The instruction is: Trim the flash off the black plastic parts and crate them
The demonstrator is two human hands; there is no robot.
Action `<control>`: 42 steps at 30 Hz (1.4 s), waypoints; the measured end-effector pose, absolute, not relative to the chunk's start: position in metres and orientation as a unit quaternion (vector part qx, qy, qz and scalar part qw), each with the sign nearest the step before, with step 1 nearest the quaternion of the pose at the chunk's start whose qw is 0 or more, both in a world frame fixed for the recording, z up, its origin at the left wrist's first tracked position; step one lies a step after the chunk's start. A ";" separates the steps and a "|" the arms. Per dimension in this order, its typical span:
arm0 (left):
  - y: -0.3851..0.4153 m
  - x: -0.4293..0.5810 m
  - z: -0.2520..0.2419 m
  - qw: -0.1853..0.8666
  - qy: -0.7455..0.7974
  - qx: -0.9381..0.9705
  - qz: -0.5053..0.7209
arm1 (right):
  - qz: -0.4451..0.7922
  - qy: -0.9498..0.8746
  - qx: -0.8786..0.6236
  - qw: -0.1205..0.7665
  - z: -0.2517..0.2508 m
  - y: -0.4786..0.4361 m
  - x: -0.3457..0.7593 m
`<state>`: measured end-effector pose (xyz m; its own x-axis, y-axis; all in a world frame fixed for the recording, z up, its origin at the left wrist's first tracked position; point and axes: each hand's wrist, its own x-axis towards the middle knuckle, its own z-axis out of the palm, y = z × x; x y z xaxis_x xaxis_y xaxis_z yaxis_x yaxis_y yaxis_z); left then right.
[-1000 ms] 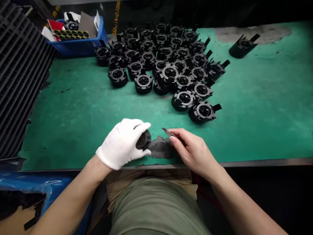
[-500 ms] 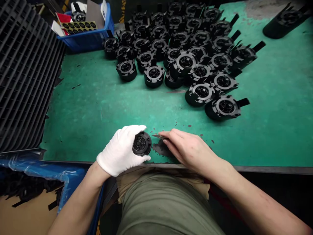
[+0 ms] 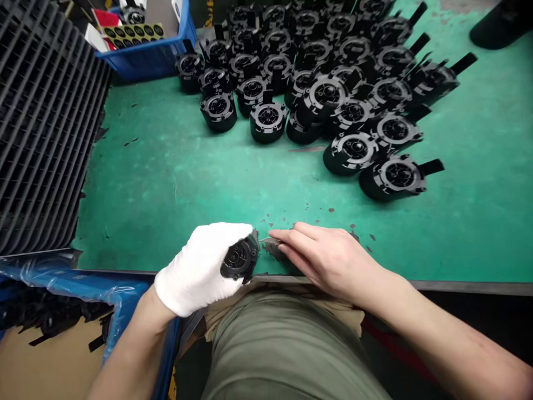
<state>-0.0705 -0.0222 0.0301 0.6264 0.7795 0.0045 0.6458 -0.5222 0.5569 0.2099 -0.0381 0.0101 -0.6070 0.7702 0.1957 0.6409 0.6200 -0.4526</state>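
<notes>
My left hand [image 3: 200,269], in a white glove, is wrapped round a round black plastic part [image 3: 239,258] near the table's front edge. The ringed face of the part shows between thumb and fingers. Just right of it, my bare right hand [image 3: 318,253] pinches a small thin metal blade [image 3: 270,240] whose tip points left at the part. A narrow gap lies between tip and part. Under the right fingers, a dark worn patch marks the green table [image 3: 145,189].
Several black cylindrical housings [image 3: 268,116] stand grouped across the table's back. A blue bin [image 3: 145,64] with labels sits back left, beside stacked black grids [image 3: 41,122]. A dark cylinder [image 3: 499,25] is at the far right. A blue-lined box [image 3: 54,366] with black parts is lower left.
My left hand has shifted slightly left and down, and the black part has tilted in its grip. My right hand with the blade has moved slightly right and down. The camera view has shifted.
</notes>
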 end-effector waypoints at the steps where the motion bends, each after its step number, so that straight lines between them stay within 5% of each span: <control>1: -0.021 -0.071 0.034 0.271 0.407 0.865 0.109 | 0.167 -0.885 -0.398 0.172 0.009 -0.037 0.210; 9: -0.032 -0.093 0.015 0.298 0.427 0.809 0.273 | 0.230 -0.859 -0.406 0.211 0.000 -0.034 0.207; 17: -0.029 -0.092 -0.004 0.318 0.478 0.761 0.303 | 0.254 -0.842 -0.403 0.253 -0.002 -0.037 0.202; 22: -0.029 -0.086 0.020 0.228 0.516 0.790 0.239 | 0.270 -0.842 -0.391 0.258 0.004 -0.037 0.201; 29: -0.037 -0.071 0.045 0.116 0.548 0.828 -0.002 | 0.288 -0.849 -0.386 0.219 0.005 -0.035 0.185; 42: -0.041 -0.071 0.034 0.091 0.532 0.842 -0.021 | 0.237 -0.894 -0.366 0.109 -0.001 -0.038 0.171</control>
<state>-0.0707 -0.0405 0.0338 0.4333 0.8914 -0.1332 0.8991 -0.4175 0.1313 0.1713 -0.0384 -0.0010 -0.7089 0.7050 0.0210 0.6022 0.6204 -0.5025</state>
